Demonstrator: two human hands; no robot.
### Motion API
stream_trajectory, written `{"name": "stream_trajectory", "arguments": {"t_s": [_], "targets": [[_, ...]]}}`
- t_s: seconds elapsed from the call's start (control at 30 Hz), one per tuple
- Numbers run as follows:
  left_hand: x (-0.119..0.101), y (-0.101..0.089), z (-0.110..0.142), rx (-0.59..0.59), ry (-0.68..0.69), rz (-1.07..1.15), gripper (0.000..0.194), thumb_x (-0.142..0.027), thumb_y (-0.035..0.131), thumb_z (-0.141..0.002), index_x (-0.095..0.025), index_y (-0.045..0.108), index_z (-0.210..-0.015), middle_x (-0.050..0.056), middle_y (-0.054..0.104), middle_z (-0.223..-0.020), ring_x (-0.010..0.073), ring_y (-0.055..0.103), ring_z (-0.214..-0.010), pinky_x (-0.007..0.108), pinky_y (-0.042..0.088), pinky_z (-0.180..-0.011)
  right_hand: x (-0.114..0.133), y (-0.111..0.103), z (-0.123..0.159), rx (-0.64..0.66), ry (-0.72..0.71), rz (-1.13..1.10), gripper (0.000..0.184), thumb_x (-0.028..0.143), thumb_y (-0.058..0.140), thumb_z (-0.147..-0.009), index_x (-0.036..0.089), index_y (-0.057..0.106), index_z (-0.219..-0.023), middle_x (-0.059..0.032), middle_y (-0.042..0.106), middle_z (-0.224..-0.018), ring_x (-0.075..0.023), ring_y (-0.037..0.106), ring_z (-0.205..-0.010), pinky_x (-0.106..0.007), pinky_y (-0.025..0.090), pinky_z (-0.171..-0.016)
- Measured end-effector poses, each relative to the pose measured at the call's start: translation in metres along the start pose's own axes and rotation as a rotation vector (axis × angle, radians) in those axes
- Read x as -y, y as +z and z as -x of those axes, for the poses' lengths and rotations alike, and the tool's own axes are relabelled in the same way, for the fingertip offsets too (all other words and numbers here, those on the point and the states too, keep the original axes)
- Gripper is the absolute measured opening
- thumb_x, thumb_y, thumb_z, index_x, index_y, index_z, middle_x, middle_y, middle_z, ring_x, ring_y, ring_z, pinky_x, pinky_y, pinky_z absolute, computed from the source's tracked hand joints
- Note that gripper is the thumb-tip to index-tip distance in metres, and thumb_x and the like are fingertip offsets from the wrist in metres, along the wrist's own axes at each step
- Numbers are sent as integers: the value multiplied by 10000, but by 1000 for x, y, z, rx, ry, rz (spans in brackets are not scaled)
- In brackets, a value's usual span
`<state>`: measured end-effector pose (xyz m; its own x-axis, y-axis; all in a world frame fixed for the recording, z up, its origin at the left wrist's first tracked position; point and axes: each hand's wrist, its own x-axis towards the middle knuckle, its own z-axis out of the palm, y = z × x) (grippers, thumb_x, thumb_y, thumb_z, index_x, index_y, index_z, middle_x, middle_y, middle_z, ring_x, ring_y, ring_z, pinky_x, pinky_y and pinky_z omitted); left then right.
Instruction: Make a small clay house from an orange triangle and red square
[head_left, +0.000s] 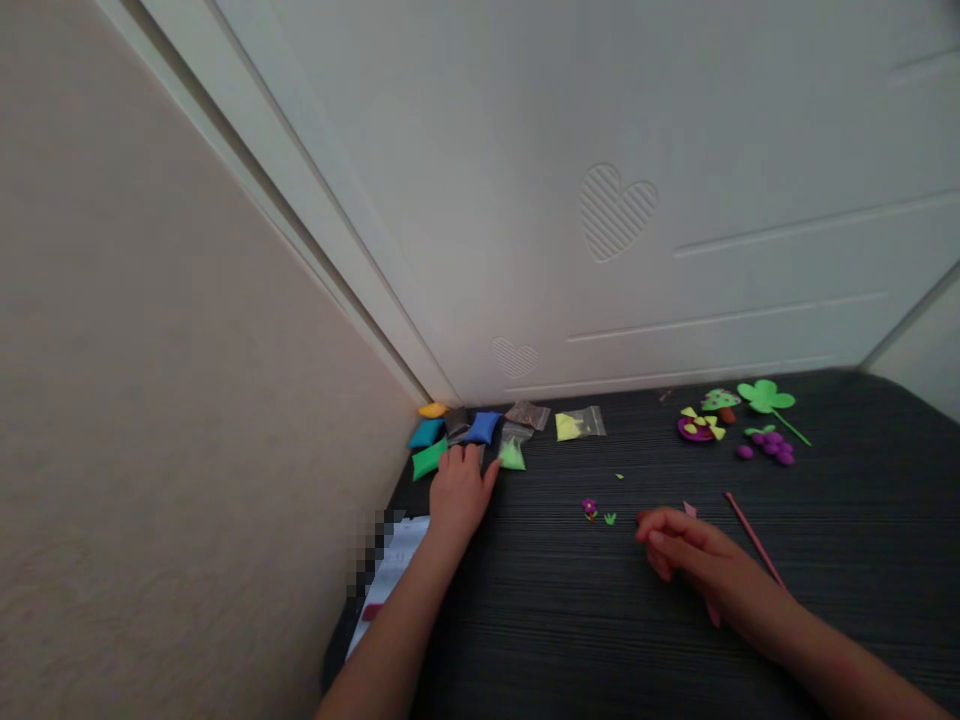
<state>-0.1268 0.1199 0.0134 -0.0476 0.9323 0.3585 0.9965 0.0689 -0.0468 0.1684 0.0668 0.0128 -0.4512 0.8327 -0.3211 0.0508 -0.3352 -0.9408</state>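
Observation:
My left hand [459,492] reaches over the small bags of modelling clay at the back left, fingers stretched forward and thumb apart. Its fingertips lie by a green clay bag [430,460] and a blue clay bag [483,428]; the thumb is beside a light green clay bag [513,448]. Lower right, my right hand [694,558] hovers over or rests on the dark table with curled fingers. A dark reddish bit shows at its fingertips, too small to name. Left of that hand lie a tiny purple clay flower [590,507] and a small green clay piece [610,519].
A yellow clay bag [570,426] lies near the white panel. Right of it are a purple clay dish [696,429], clay grapes [772,445], a clay mushroom [721,402] and a green clay clover [765,397]. A pink stick [754,535] lies beside my right hand. A printed sheet [394,565] is at left.

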Motion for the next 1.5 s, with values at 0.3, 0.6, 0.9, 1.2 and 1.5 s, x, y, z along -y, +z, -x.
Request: {"name": "stream_trajectory", "arguments": {"t_s": [0.3, 0.6, 0.9, 1.2, 1.5], "targets": [[-50, -2, 16, 27, 144, 214, 402, -391, 296, -913, -188, 493, -627, -7, 553, -568, 108, 507, -536, 240, 309, -548, 0, -1, -5, -142, -86, -269, 315, 457, 409, -858, 173, 545, -836, 64, 259, -505, -65, 223, -477, -192, 171, -409], [-56, 4, 27, 69, 234, 377, 335, -340, 309, -918, -178, 514, -707, 2, 595, -658, 89, 549, -605, 204, 342, -578, 13, 3, -3, -257, -116, -394, 284, 340, 478, -838, 264, 495, -1111, 32, 466, -626, -93, 413, -566, -203, 354, -490], [-56, 6, 29, 79, 174, 383, 392, -317, 249, -931, -186, 484, -646, -12, 531, -552, 93, 497, -518, 226, 331, -537, 6, 0, -4, -111, -34, -438, 195, 306, 497, -841, 230, 542, -1015, -2, 575, -856, -70, 486, -661, -203, 384, -601], [-62, 14, 18, 82, 248, 407, 244, -297, 368, -892, -184, 576, -950, 62, 597, -934, 182, 513, -908, 328, 393, -856, 0, 7, 0, -87, -181, 156, 357, 398, 284, -909, 204, 499, -1118, 57, 383, -499, -97, 351, -447, -234, 289, -437], [-59, 16, 21, 58, 210, 464, 286, -256, 413, -859, -163, 547, -1095, 109, 546, -1095, 243, 450, -1065, 417, 341, -953, -16, 39, -4, 220, -652, 1207, 349, 113, 447, -807, 179, 535, -1139, -98, 557, -1111, -208, 480, -1048, -390, 395, -912]]}}
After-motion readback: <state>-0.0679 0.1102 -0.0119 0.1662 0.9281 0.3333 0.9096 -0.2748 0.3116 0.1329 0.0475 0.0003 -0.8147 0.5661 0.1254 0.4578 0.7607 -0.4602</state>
